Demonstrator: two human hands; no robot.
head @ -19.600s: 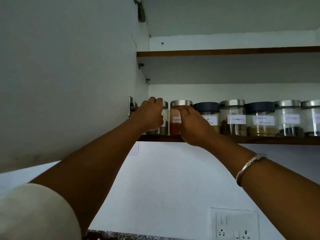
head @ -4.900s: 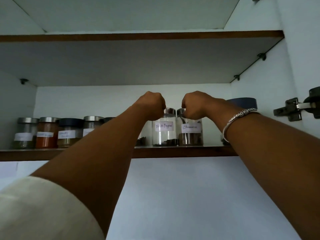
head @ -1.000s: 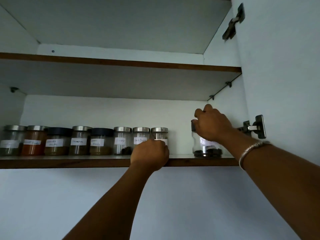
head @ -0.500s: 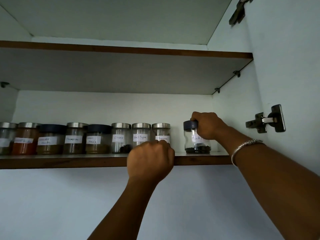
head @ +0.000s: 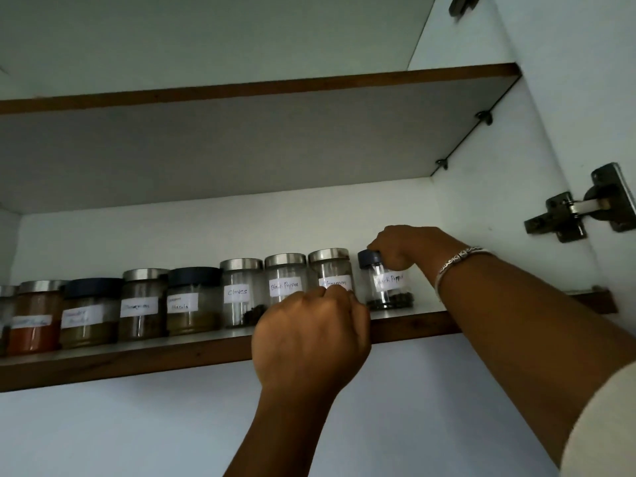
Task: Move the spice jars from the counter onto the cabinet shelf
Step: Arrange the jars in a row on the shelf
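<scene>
Overhead, on lower cabinet shelf (head: 172,359), a flat board with brown wood-grain front edge: row of round clear-glass spice jars, upright, side by side, handwritten white paper labels.

Far right of row, a little apart from the rest and near the right cabinet wall: end jar (head: 389,290) marked Black Pepper, dark peppercorns at the bottom, base on the shelf. Right hand (head: 402,247) curled over its dark round lid (head: 369,259) from above, gripping it. Silver patterned bangle (head: 457,261) on that wrist, cream sleeve (head: 605,425) at lower right.

Just left: Cinnamon jar (head: 330,268) with brushed steel lid, then steel-lidded Black Pepper jar (head: 285,280) and Cloves jar (head: 241,290), dark bits at the Cloves bottom. Left hand (head: 309,335) fisted in front of the Cinnamon jar, fingers curled up at its label, lower glass hidden behind the knuckles. Cannot tell whether gripping the jar or only touching it.

Further left: dark-lidded masala jar (head: 192,301) with olive-brown powder, more jars with blurred labels, then orange powder jar (head: 34,318) under a steel lid.

Above: upper shelf (head: 241,87), same brown edge, flat grey underside, small metal pegs (head: 483,117) along the side wall. Far right: steel door hinge (head: 581,211) on smooth white panel.
</scene>
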